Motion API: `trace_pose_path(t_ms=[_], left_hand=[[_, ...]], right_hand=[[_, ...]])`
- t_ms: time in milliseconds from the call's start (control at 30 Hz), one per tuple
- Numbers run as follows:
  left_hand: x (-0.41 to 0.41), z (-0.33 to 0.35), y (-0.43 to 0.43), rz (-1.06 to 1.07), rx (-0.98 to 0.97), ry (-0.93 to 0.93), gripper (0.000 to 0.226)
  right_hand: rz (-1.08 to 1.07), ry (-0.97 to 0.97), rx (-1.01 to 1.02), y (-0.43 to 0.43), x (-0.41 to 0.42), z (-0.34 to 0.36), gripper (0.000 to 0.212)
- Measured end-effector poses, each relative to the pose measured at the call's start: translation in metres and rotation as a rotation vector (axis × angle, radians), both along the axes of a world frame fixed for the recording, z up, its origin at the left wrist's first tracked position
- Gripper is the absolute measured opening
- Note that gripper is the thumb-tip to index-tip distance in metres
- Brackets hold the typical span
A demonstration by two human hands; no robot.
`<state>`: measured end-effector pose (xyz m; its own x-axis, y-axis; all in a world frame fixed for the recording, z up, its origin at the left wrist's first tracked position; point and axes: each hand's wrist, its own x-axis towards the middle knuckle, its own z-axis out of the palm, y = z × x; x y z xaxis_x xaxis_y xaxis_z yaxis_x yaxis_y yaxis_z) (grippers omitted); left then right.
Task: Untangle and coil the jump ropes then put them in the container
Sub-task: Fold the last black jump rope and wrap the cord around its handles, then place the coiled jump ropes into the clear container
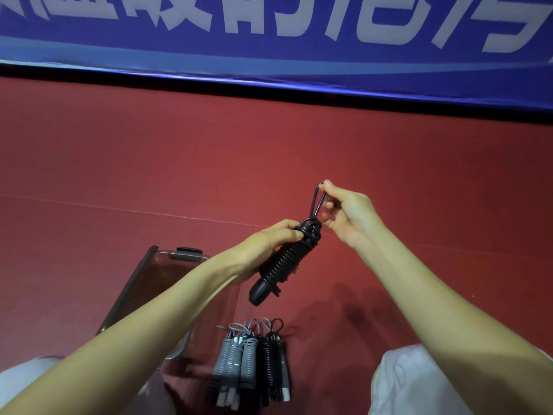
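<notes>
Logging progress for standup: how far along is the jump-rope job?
Done: grey and black coiled bundles lie on the floor beside the container. In hand: left grip holds a wound black rope; right grip pinches its end loop. Left: finish it, then box every bundle.

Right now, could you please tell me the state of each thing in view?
Black jump rope: coiled round its handle, held in the air, end loop pulled out.
Left hand: grips the coil.
Right hand: pinches the loop.
Other ropes: coiled, lying on the floor.
Container: on the floor, beside them.
</notes>
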<state>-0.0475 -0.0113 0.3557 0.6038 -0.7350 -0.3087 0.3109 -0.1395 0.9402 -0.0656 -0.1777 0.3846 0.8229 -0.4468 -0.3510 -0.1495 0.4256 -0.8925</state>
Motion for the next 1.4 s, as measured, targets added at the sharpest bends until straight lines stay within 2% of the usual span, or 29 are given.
trace_pose_path(t_ms=[67,167,300,367,500,600,667,833,967,1067,1200,1333,1400], left_hand=[[-0.003,0.005,-0.004,0.015,-0.013,0.038,0.035],[-0.008,0.015,-0.012,-0.014,-0.015,0.048,0.027],[-0.003,-0.008,-0.011,-0.028,-0.050,0.104,0.052],[0.000,-0.017,-0.003,-0.017,-0.051,0.099,0.057],[-0.005,-0.019,0.004,0.125,-0.031,0.065,0.020],[-0.004,-0.023,0.006,0.292,-0.110,0.103,0.023],[0.000,-0.027,0.009,0.403,-0.181,0.140,0.023],[0.001,-0.030,0.012,0.537,-0.329,0.229,0.024],[-0.011,-0.034,0.013,0.459,-0.224,0.198,0.027],[-0.019,-0.043,0.016,0.390,-0.072,0.175,0.020],[-0.027,-0.077,0.021,0.371,0.062,0.283,0.036],[-0.045,-0.130,0.020,0.461,0.163,0.366,0.021],[-0.052,-0.157,0.026,0.497,0.172,0.392,0.022]], right_hand=[[-0.026,-0.023,0.035,-0.003,0.002,0.000,0.011],[-0.068,-0.044,0.115,-0.005,0.003,0.001,0.015],[-0.086,-0.080,0.131,-0.006,0.004,-0.003,0.015],[-0.053,-0.094,0.043,-0.006,0.003,-0.007,0.014],[0.121,-0.002,-0.261,-0.001,0.002,-0.013,0.015],[0.303,0.086,-0.390,0.011,-0.004,-0.016,0.017],[0.412,0.116,-0.483,0.021,-0.011,-0.022,0.028],[0.635,0.083,-0.688,0.039,-0.029,-0.042,0.079],[0.605,0.029,-0.888,0.050,-0.039,-0.056,0.084],[0.600,0.088,-0.987,0.043,-0.041,-0.065,0.083],[0.703,0.191,-0.898,0.041,-0.047,-0.095,0.079],[0.758,0.262,-0.751,0.050,-0.054,-0.149,0.080],[0.785,0.286,-0.646,0.055,-0.059,-0.174,0.077]])
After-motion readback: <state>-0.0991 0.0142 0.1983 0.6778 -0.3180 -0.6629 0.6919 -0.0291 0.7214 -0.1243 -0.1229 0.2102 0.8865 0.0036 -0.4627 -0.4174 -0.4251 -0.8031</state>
